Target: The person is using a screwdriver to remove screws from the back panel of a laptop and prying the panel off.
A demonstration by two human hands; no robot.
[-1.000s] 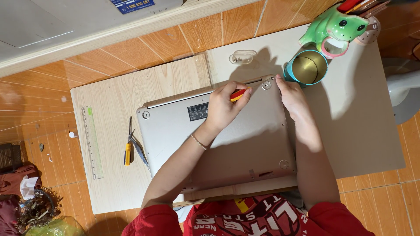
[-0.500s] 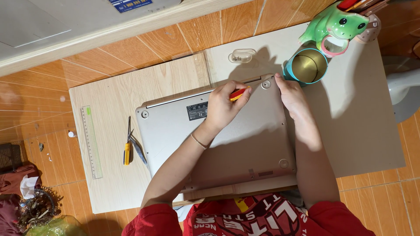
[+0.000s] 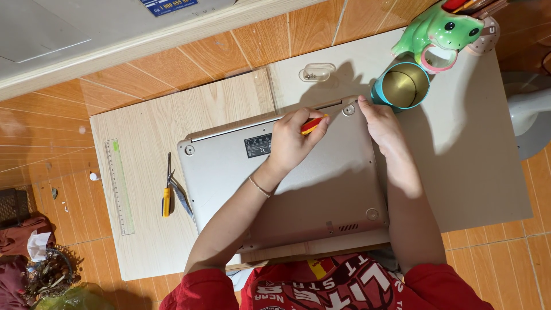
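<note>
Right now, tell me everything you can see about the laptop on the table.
The laptop is a silver-grey machine lying shut and upside down, its smooth metal-looking base facing up. It has round rubber feet at the corners, a dark label near the far edge and a small vent slot near the near edge. It rests partly on a pale wooden board. The left hand lies on it holding a red and yellow screwdriver; the right hand touches its far right corner.

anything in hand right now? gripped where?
Left hand grips a red-and-yellow screwdriver by its handle. Right hand holds nothing, resting on the laptop corner.
</note>
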